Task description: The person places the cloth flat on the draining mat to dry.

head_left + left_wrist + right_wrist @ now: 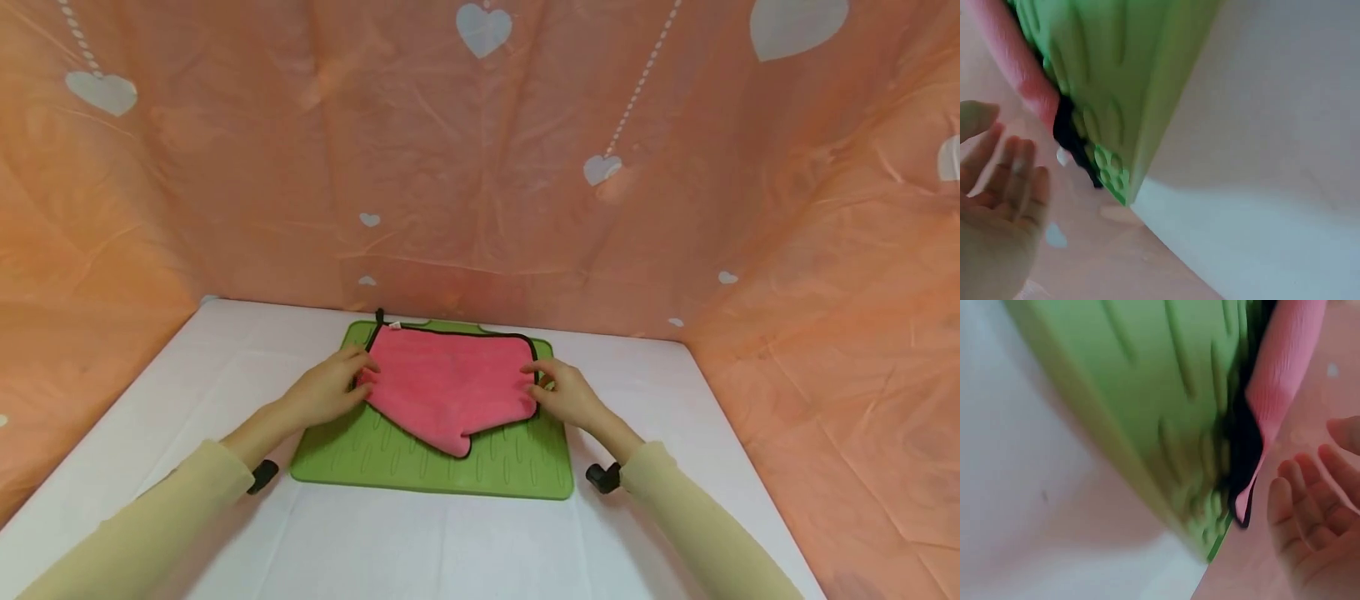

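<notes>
A pink mitt [450, 375] with black edging and a small black loop lies flat on a green ridged mat [360, 458] in the head view. Its thumb part points toward the near side. My left hand [333, 387] is at the mitt's left end, and my right hand [566, 392] is at its right end. In the left wrist view the left hand [1004, 212] has loosely bent fingers beside the mitt [1029, 81]. The right wrist view shows the right hand [1316, 519] likewise, fingers apart with nothing between them. Whether any fingertip touches the fabric, I cannot tell.
The mat rests on a white table [360, 542]. Orange curtains [480, 183] with pale hearts hang behind the table and along both sides. Black wrist devices [603, 477] show at both sleeve cuffs.
</notes>
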A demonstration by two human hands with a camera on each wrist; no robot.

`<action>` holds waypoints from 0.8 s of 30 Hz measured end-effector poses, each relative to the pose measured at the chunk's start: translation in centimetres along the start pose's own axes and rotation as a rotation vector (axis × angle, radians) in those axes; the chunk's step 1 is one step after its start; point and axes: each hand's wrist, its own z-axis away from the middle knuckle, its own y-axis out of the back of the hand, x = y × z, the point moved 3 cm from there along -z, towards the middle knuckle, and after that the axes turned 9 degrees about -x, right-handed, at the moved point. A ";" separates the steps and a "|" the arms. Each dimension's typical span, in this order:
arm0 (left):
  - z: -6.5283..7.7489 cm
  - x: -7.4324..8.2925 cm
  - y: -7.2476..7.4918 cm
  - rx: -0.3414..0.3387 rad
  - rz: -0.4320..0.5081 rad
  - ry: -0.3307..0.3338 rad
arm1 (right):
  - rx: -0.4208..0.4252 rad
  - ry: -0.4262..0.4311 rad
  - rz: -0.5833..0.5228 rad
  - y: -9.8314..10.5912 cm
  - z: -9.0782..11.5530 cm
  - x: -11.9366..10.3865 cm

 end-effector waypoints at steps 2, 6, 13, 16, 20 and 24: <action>0.3 0.6 -0.3 0.005 -0.021 -0.066 | -0.014 0.052 0.002 -0.6 0.4 -0.9; 0.5 1.6 -1.3 -0.028 -0.059 -0.167 | -0.066 0.136 0.016 -2.1 0.9 -2.2; 0.4 2.1 -2.8 -0.108 -0.102 -0.243 | -0.183 0.186 0.132 -4.2 1.1 -3.7; 0.3 1.9 -3.1 -0.098 -0.110 -0.250 | -0.200 0.206 0.189 -4.8 0.8 -3.8; 0.1 1.9 -3.2 -0.068 -0.122 -0.275 | -0.209 0.228 0.215 -5.2 0.5 -3.6; -0.1 1.9 -3.1 -0.047 -0.128 -0.285 | -0.192 0.249 0.229 -5.3 0.2 -3.5</action>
